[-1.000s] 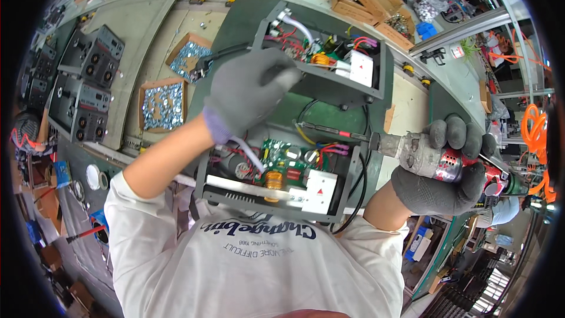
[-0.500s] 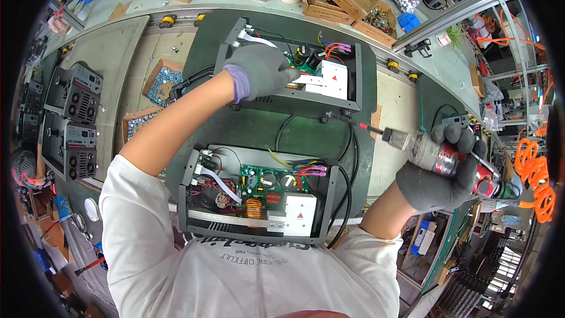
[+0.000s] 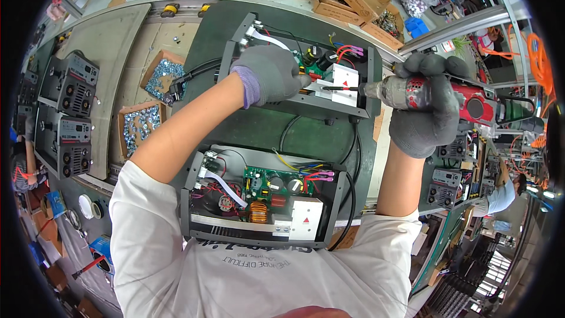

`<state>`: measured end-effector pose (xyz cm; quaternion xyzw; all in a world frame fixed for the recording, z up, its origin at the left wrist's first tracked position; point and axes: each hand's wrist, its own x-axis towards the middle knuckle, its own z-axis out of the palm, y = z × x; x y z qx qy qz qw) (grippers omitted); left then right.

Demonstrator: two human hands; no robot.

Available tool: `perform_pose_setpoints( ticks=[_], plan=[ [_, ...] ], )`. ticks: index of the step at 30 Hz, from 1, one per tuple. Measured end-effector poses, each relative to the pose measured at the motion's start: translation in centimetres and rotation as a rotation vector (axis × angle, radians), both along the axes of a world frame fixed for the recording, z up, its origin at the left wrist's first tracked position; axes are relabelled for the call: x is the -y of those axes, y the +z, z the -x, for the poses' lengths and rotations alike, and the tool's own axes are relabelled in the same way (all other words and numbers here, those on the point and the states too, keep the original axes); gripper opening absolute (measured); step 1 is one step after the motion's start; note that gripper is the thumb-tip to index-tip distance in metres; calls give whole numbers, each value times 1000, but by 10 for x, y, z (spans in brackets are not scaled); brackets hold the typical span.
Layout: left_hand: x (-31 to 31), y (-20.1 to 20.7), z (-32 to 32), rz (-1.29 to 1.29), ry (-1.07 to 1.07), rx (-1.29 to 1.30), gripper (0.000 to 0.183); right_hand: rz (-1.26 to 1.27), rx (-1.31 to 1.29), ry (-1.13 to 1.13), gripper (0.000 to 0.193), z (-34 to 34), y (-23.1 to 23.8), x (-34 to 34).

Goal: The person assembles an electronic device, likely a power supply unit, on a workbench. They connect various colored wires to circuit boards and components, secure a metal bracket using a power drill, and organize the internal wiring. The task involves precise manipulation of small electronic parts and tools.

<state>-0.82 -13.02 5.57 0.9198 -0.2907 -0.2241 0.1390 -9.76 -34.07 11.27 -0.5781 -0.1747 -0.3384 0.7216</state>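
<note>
My left hand (image 3: pixel 272 76), in a grey glove with a purple cuff, is closed over the far open-topped welding machine (image 3: pixel 288 108). Its fingertips press together beside a flat metal bar (image 3: pixel 318 85) next to a white plate (image 3: pixel 346 76); whatever they hold is hidden. Gripped in my grey-gloved right hand (image 3: pixel 432 100) is a red and grey power screwdriver (image 3: pixel 406 93), lying level. Its dark bit points left, across the white plate, with the tip near the bar and my left fingertips. Closer to me stands a second open welding machine (image 3: pixel 200 228), showing a green circuit board (image 3: pixel 259 178) and copper coil (image 3: pixel 258 212).
Boxes of small metal parts (image 3: pixel 162 76) stand at left, and more cartons (image 3: pixel 347 15) line the back bench. Black cables (image 3: pixel 356 159) hang between the two machines. Several finished-looking machines (image 3: pixel 66 135) sit at far left. A person (image 3: pixel 500 197) is at far right.
My right hand has brought the power screwdriver up and left, so its bit now reaches over the far machine's white plate. My left hand stays by the metal bar; the view has shifted slightly.
</note>
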Motion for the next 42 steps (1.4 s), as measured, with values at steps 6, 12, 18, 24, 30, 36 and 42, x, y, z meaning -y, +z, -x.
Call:
perform_pose_setpoints(
  ticks=[6,12,18,24,30,36,42],
  plan=[
    [-1,-4,-3,-9,3,2,53,101,1,115,31,-10,8,-19],
    [-3,-5,-7,23,-15,-2,54,249,1,41,14,-25,10,-40],
    [-5,-1,-9,41,-28,-29,54,211,-135,87,10,-37,15,-42],
    [-5,-7,-10,54,-27,-12,53,96,-225,165,25,-41,15,-43],
    [-7,-11,-9,71,-9,13,51,165,-261,70,32,-45,18,-52],
    [-8,-14,-7,136,-1,85,48,173,-287,82,34,-38,17,-50],
    [-14,-11,12,505,332,42,42,187,-283,-71,38,-41,18,-52]
  ],
)
